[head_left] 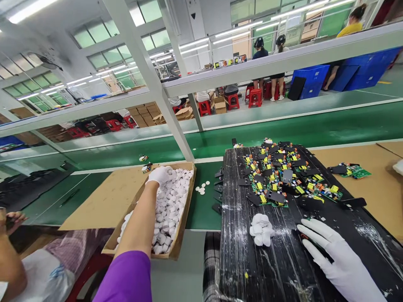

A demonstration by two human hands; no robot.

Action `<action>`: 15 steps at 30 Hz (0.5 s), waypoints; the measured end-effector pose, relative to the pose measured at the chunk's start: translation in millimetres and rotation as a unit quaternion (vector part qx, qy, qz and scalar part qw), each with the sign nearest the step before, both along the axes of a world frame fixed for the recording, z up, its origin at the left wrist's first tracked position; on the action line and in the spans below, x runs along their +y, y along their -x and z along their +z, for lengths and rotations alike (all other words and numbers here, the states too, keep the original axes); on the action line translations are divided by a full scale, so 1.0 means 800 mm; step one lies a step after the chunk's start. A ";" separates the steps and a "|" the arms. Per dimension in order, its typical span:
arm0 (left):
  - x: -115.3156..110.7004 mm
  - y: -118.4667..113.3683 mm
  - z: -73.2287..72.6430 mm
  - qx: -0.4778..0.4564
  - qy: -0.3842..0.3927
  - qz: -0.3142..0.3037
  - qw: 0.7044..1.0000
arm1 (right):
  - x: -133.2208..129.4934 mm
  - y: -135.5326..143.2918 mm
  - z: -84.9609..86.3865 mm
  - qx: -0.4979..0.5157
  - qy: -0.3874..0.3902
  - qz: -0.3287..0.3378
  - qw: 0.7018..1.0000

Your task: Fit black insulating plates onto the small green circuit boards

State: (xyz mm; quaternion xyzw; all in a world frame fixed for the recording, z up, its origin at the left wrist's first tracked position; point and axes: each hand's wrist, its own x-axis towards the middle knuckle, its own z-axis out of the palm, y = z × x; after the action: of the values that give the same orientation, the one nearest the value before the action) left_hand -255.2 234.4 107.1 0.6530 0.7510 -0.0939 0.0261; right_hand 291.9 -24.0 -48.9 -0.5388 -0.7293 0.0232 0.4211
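My left hand [159, 175], in a white glove, reaches into the far end of a cardboard box [188, 201] filled with small white discs [166, 209]; its fingers are not clearly visible. On the right, my right hand [333, 251], also gloved in white, lies with fingers spread on a black plastic-wrapped surface [233, 251], over a dark part mostly hidden beneath it. A small heap of white discs [262, 230] rests left of that hand. Many circuit boards with black plates [277, 172] are crowded at the back of the wrapped surface.
Loose discs [202, 188] lie on the green tabletop [204, 214] between box and wrapped surface. Another board [352, 170] sits on cardboard at right. A white frame post [157, 88] rises behind the box. A person's hand [15, 220] shows at far left.
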 end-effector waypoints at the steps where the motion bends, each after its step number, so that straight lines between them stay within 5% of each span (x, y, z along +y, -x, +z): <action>1: -0.001 0.000 0.001 0.012 -0.001 -0.002 1.000 | 0.000 0.000 0.001 -0.002 0.001 0.001 1.000; 9: -0.012 -0.001 -0.009 0.005 0.011 -0.008 1.000 | -0.004 -0.003 0.005 -0.005 0.022 0.008 1.000; 15: -0.027 -0.028 -0.003 0.004 -0.034 0.009 0.999 | -0.001 -0.001 0.001 0.000 0.014 0.013 1.000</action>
State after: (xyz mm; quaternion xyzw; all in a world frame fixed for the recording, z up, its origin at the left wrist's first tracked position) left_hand -232.7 213.1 104.6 0.6465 0.7596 -0.0713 0.0018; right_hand 292.9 -25.0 -48.1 -0.5351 -0.7358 0.0386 0.4133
